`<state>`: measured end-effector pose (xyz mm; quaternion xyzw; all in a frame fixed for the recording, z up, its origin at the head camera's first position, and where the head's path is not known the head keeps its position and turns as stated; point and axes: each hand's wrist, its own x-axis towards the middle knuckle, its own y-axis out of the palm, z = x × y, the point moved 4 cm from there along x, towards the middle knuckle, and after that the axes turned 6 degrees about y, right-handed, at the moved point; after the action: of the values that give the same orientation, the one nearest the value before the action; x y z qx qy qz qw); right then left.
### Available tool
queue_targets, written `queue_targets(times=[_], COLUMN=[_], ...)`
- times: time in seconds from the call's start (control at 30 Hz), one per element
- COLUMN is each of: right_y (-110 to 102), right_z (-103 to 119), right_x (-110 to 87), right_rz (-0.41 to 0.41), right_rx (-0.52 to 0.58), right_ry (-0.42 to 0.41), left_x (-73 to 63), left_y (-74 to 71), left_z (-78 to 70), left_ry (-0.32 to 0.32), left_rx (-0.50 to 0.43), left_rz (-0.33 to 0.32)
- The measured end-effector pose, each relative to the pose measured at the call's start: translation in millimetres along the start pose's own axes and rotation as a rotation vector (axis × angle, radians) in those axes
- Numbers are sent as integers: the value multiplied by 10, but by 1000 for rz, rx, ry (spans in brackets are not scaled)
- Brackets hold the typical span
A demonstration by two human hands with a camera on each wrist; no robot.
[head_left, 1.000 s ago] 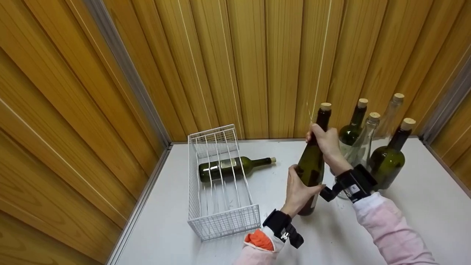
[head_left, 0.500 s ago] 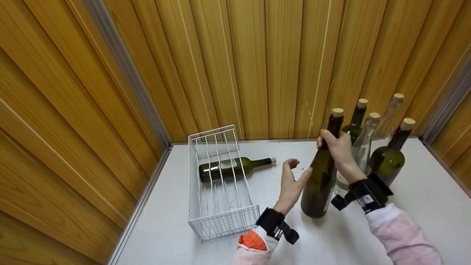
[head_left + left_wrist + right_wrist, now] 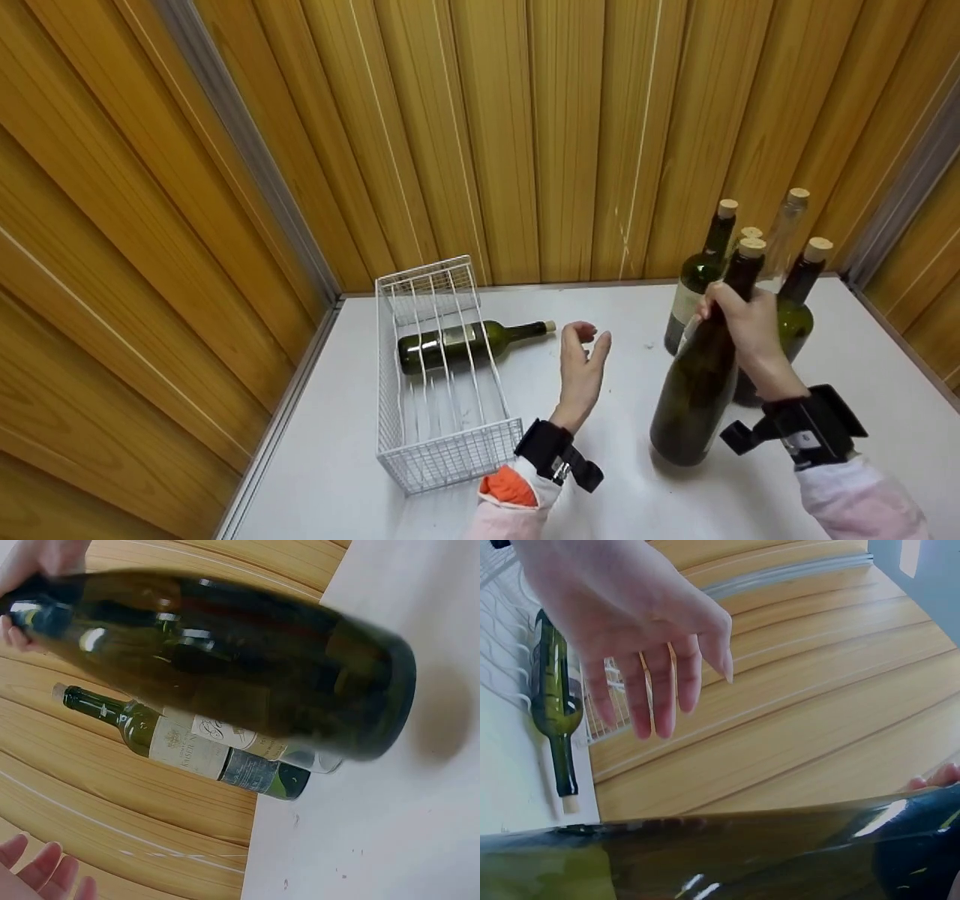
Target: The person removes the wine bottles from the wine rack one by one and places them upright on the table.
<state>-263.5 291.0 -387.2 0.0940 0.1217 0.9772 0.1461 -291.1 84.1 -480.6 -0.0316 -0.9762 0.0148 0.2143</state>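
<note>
My right hand (image 3: 750,334) grips a dark green wine bottle (image 3: 697,397) round its neck, below the cork. The bottle leans, cork up and to the right; in the left wrist view its base is apart from its shadow. My left hand (image 3: 581,375) hovers with fingers apart, holding nothing, between that bottle and a white wire rack (image 3: 450,457). One green wine bottle (image 3: 491,337) lies in the rack, its corked neck sticking out to the right. The right wrist view shows the left hand (image 3: 637,622) with its fingers spread above the held bottle (image 3: 727,859).
Several corked bottles stand at the right: a labelled green bottle (image 3: 684,304), a clear bottle (image 3: 786,225) and a green bottle (image 3: 796,322) among them. The held bottle partly hides some. Wood-panelled walls (image 3: 562,150) enclose the white table (image 3: 322,420).
My left hand has let go of the held bottle and drawn away to the left. My right hand has carried the bottle to the right and nearer, in front of the standing bottles.
</note>
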Motion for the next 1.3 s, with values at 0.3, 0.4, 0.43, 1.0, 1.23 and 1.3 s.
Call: queue_targets(times=[0.3, 0.4, 0.43, 1.0, 1.23, 1.3], right_y=[-459, -610, -659, -1171, -1188, -1187], right_z=[30, 48, 53, -16, -54, -67], right_x=[-6, 5, 10, 152, 188, 193], right_rz=[-118, -171, -187, -279, -292, -282], right_rx=[32, 38, 38, 79, 90, 95], right_ry=[0, -17, -26, -73, -125, -132], left_x=[16, 9, 7, -36, -36, -40], left_y=[-30, -42, -44, -37, -47, -44], left_z=[11, 17, 19, 23, 39, 47], left_ry=[1, 6, 1, -9, 0, -3], left_rx=[11, 22, 22, -7, 9, 1], left_rz=[26, 40, 45, 81, 95, 95])
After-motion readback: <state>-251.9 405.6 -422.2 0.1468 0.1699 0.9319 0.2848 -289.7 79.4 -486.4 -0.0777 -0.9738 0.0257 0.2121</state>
